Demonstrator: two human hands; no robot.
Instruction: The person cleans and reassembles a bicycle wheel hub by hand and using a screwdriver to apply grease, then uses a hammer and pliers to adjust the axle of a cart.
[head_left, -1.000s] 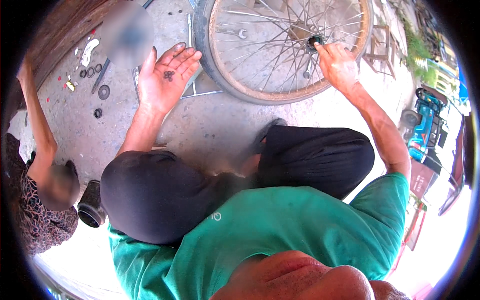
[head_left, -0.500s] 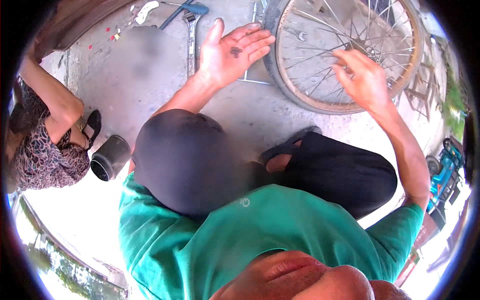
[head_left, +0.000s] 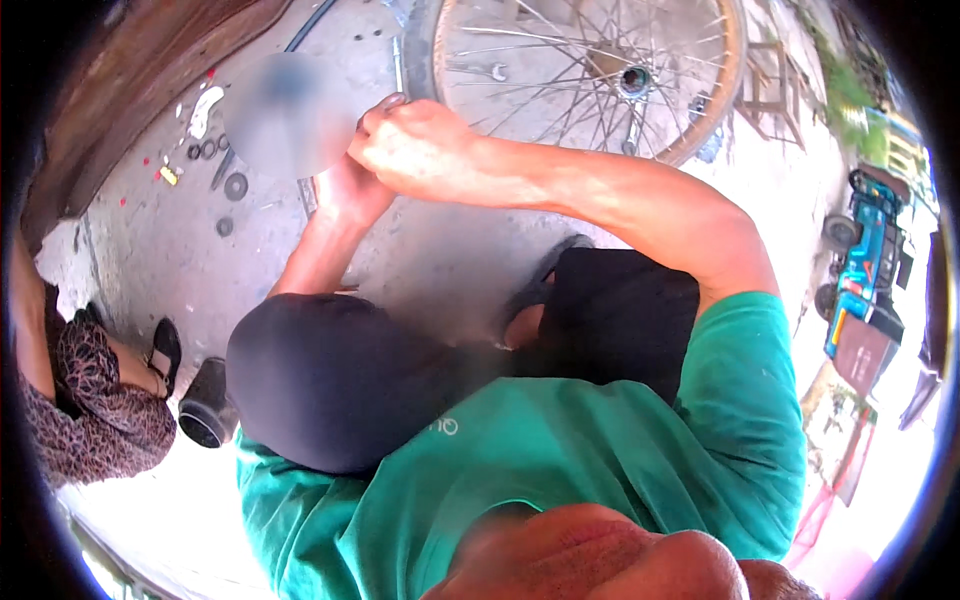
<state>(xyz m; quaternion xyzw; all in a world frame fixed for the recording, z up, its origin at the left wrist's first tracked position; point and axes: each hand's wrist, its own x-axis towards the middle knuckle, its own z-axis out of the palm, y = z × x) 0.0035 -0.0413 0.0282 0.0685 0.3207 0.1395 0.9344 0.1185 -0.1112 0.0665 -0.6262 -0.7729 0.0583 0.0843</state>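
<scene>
My right hand (head_left: 410, 150) reaches across to my left hand (head_left: 350, 185), its curled fingers over the left palm and covering whatever lies there; what its fingertips pinch is hidden. A bicycle wheel (head_left: 433, 50) with rusty rim and spokes lies just beyond my hands, its dark hub opening (head_left: 636, 82) uncovered. A small spanner (head_left: 498, 72) shows through the spokes. Left of my hands on the concrete floor are dark rings (head_left: 236, 186), a white piece (head_left: 206, 110) and a small yellow item (head_left: 169, 177).
Another person's patterned clothing (head_left: 110, 410) and sandalled foot are at the left, beside a dark cylindrical container (head_left: 205, 405). A rusty frame (head_left: 770, 95) stands right of the wheel; a blue vehicle (head_left: 865, 250) is farther right. A dark board edge (head_left: 110, 90) borders the upper left.
My right hand has left the wheel's hub and moved left onto my left hand. The small dark balls seen earlier in my left palm are now covered.
</scene>
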